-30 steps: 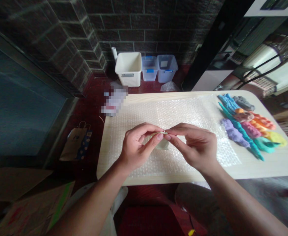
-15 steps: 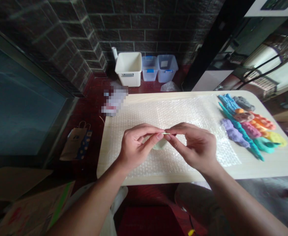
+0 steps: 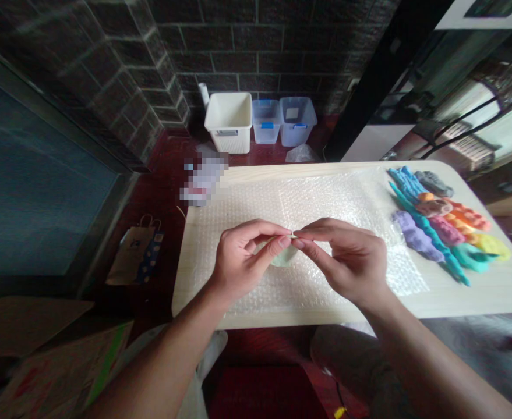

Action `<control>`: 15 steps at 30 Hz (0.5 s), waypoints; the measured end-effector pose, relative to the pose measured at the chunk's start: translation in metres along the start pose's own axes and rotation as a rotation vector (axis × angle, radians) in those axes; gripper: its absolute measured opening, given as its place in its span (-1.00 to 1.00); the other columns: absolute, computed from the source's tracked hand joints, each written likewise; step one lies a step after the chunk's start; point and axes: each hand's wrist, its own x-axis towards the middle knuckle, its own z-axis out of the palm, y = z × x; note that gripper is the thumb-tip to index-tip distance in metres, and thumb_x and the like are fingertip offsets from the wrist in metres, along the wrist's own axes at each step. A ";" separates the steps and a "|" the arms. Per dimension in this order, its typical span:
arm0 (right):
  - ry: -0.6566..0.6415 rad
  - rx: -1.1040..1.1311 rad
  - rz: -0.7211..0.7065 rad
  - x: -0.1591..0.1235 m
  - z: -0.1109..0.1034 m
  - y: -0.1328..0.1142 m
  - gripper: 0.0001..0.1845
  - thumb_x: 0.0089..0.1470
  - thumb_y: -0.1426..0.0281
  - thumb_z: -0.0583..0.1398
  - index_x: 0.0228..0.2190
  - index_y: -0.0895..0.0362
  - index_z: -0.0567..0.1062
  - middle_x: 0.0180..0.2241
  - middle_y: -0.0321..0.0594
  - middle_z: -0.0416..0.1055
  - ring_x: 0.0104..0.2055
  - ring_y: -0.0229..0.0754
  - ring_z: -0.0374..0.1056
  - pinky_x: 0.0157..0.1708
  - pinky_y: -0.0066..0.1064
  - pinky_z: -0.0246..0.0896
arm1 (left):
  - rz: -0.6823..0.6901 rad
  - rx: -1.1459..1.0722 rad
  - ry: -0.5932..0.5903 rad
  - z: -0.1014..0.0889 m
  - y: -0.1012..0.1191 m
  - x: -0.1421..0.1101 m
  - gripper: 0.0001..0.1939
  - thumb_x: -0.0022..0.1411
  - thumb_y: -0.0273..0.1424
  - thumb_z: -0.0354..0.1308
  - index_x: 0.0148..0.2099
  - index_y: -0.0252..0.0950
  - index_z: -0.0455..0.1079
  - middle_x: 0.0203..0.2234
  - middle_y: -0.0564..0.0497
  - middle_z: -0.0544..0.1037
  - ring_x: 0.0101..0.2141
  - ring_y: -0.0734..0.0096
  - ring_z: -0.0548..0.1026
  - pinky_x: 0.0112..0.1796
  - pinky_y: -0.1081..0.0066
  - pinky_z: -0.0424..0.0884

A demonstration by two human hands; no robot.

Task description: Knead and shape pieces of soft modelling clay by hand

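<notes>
Over the middle of the table, my left hand (image 3: 246, 250) and my right hand (image 3: 347, 253) meet fingertip to fingertip. Each pinches between thumb and index finger the rim of a pale green, thin soft piece (image 3: 285, 257). It looks like modelling clay, but I cannot be sure. Its lower part shows beneath the fingers, and the rest is hidden behind my thumbs and left hand. Under both hands bubble wrap (image 3: 247, 203) lies across the tabletop.
Lumps and twisted strips of coloured clay, such as purple (image 3: 416, 235) and yellow (image 3: 494, 247), lie at the table's right. A white bin (image 3: 228, 125) and two clear boxes (image 3: 297, 125) stand by the wall. A paper bag (image 3: 131, 256) and a cardboard box (image 3: 63, 366) are at left.
Both hands stay nearly in place, with small fingertip movements at the rim. The pale green piece has shifted slightly left and changed its visible outline.
</notes>
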 end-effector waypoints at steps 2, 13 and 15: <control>0.006 0.011 0.007 0.000 0.000 0.000 -0.81 0.19 0.53 0.39 -0.19 0.02 0.72 -0.29 -0.23 0.68 -0.30 -0.17 0.57 -0.30 -0.30 0.43 | -0.006 -0.019 -0.005 0.000 0.000 0.000 -0.88 0.33 -0.48 0.37 -0.09 -0.22 0.66 -0.24 0.00 0.71 -0.20 0.43 0.66 -0.16 0.49 0.58; 0.014 0.072 0.030 -0.003 0.000 0.002 -0.70 0.17 0.56 0.41 -0.13 -0.04 0.74 -0.25 -0.23 0.69 -0.26 -0.14 0.59 -0.27 -0.27 0.47 | 0.012 -0.050 -0.019 0.000 0.000 0.001 -0.84 0.32 -0.51 0.38 -0.07 -0.20 0.66 -0.21 -0.01 0.70 -0.17 0.43 0.65 -0.13 0.48 0.57; 0.021 0.059 0.061 -0.003 0.000 0.002 -0.71 0.15 0.53 0.43 -0.11 -0.02 0.73 -0.25 -0.22 0.69 -0.26 -0.13 0.59 -0.24 -0.26 0.47 | 0.028 -0.038 -0.020 0.000 0.001 0.001 -0.88 0.32 -0.51 0.37 -0.12 -0.22 0.66 -0.24 0.00 0.69 -0.19 0.44 0.64 -0.14 0.48 0.56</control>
